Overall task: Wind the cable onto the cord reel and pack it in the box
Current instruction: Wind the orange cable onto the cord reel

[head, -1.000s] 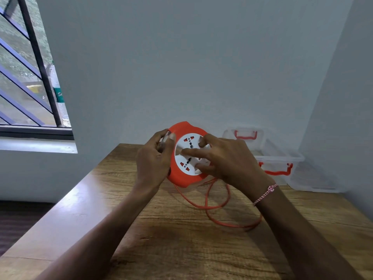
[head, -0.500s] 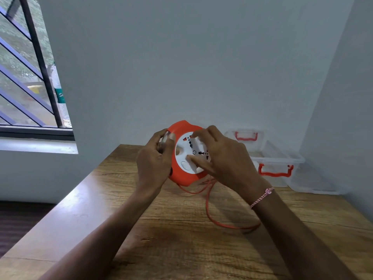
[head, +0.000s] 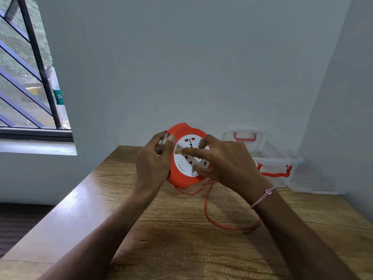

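An orange cord reel (head: 182,130) with a white socket face is held upright above the wooden table (head: 181,249). My left hand (head: 153,160) grips its left rim, thumb on the front edge. My right hand (head: 224,160) lies across the white face, fingers pressed on it. An orange cable (head: 207,211) hangs from the reel's bottom and runs in a loop on the table under my right wrist. A clear plastic box (head: 280,158) with red latches stands open at the table's back right, its lid leaning on the wall.
A second clear lid or tray (head: 314,184) lies to the right of the box in the corner. Walls close off the back and right. A barred window (head: 30,77) is at the left, past the table's left edge.
The white socket face has turned under my right fingers, and the loose cable loops on the table have shrunk to one loop. My left hand has stayed put.
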A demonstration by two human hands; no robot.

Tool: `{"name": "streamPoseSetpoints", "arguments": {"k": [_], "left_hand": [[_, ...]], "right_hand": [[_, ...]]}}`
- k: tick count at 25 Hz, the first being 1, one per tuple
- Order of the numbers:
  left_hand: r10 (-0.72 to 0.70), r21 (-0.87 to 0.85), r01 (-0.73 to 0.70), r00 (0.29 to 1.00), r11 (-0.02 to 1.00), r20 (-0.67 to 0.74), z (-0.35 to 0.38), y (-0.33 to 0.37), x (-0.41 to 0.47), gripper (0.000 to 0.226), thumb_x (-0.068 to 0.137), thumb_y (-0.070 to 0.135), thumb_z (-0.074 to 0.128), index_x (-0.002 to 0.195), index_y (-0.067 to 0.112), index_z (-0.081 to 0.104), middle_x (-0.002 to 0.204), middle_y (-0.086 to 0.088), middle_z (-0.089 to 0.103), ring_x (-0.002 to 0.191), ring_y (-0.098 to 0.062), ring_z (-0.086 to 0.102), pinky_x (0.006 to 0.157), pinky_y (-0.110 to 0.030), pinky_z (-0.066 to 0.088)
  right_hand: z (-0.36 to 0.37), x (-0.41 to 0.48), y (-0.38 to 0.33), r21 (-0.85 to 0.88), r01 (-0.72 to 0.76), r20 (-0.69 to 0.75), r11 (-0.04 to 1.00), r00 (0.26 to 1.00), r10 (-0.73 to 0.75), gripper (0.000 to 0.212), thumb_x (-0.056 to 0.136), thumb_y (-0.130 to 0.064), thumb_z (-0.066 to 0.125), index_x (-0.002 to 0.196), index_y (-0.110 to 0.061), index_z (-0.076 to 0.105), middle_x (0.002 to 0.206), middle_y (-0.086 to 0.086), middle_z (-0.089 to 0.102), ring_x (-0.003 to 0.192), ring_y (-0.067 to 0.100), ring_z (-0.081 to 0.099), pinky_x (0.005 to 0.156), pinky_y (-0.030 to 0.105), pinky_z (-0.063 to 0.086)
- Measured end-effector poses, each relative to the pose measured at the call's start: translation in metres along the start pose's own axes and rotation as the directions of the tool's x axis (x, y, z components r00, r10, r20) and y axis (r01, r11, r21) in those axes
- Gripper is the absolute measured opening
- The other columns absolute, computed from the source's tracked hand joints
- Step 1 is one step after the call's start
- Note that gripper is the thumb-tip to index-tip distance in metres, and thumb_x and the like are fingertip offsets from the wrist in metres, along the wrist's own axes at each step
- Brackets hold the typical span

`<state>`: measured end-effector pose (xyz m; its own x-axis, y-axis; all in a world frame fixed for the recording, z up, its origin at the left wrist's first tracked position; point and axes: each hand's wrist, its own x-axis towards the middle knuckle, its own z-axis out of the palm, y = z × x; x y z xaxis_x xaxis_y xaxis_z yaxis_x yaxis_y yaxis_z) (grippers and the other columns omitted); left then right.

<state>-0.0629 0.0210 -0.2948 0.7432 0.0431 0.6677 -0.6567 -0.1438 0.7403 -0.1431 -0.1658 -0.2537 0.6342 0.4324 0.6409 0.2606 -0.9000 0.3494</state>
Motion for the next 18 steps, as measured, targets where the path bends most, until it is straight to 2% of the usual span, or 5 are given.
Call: {"name": "streamPoseSetpoints", "arguments": {"k": [4, 9, 11, 14, 18], "left_hand": [[0.033, 0.005, -0.033, 0.999, 0.999, -0.015, 0.003, 0.000, -0.003, 0.037, 0.107, 0.050, 0.052, 0.131, 0.028, 0.069, 0.098, 0.018, 0.076, 0.088, -0.002, 0.076, 0.068, -0.026, 0.064], [0.049, -0.003, -0.049, 0.999, 0.999, 0.007, 0.005, 0.001, -0.008, 0.047, 0.103, 0.055, 0.051, 0.139, 0.028, 0.065, 0.101, 0.023, 0.071, 0.088, -0.007, 0.078, 0.070, -0.028, 0.065], [0.046, -0.012, -0.046, 0.999, 0.999, -0.002, 0.005, 0.003, -0.007, 0.041, 0.103, 0.054, 0.051, 0.136, 0.033, 0.064, 0.101, 0.025, 0.071, 0.087, -0.006, 0.078, 0.070, -0.027, 0.066], [0.042, -0.019, -0.042, 0.999, 0.999, -0.028, 0.001, 0.007, -0.004, 0.022, 0.105, 0.053, 0.052, 0.124, 0.047, 0.061, 0.091, 0.027, 0.071, 0.083, -0.004, 0.077, 0.066, -0.025, 0.065], [0.030, 0.001, -0.030, 0.999, 1.000, -0.042, -0.005, 0.006, 0.002, 0.015, 0.107, 0.047, 0.053, 0.119, 0.048, 0.062, 0.088, 0.031, 0.072, 0.084, 0.001, 0.076, 0.066, -0.022, 0.064]], "right_hand": [[0.007, 0.003, -0.012, 0.164, -0.216, -0.090, 0.962, 0.968, 0.233, 0.063, 0.080, -0.073, 0.065, 0.129, -0.034, 0.064, 0.087, -0.002, 0.075, 0.069, 0.021, 0.070, 0.058, 0.032, 0.055], [0.018, 0.008, -0.026, 0.533, -0.577, 0.061, 0.619, 0.756, 0.652, 0.054, 0.075, -0.074, 0.070, 0.100, -0.027, 0.057, 0.083, -0.006, 0.071, 0.073, 0.012, 0.067, 0.058, 0.033, 0.059], [0.015, 0.009, -0.021, 0.472, -0.534, 0.011, 0.701, 0.799, 0.601, 0.052, 0.080, -0.073, 0.069, 0.101, -0.026, 0.057, 0.084, -0.007, 0.071, 0.070, 0.008, 0.065, 0.054, 0.022, 0.051], [0.007, 0.008, -0.006, 0.214, -0.249, -0.084, 0.945, 0.959, 0.272, 0.051, 0.090, -0.067, 0.059, 0.121, -0.027, 0.055, 0.112, -0.003, 0.069, 0.072, 0.013, 0.067, 0.051, 0.018, 0.043], [0.001, 0.004, 0.002, 0.031, -0.022, 0.045, 0.999, 0.999, 0.021, 0.054, 0.097, -0.050, 0.062, 0.147, -0.041, 0.043, 0.138, 0.004, 0.060, 0.077, 0.018, 0.070, 0.047, 0.022, 0.046]]}}
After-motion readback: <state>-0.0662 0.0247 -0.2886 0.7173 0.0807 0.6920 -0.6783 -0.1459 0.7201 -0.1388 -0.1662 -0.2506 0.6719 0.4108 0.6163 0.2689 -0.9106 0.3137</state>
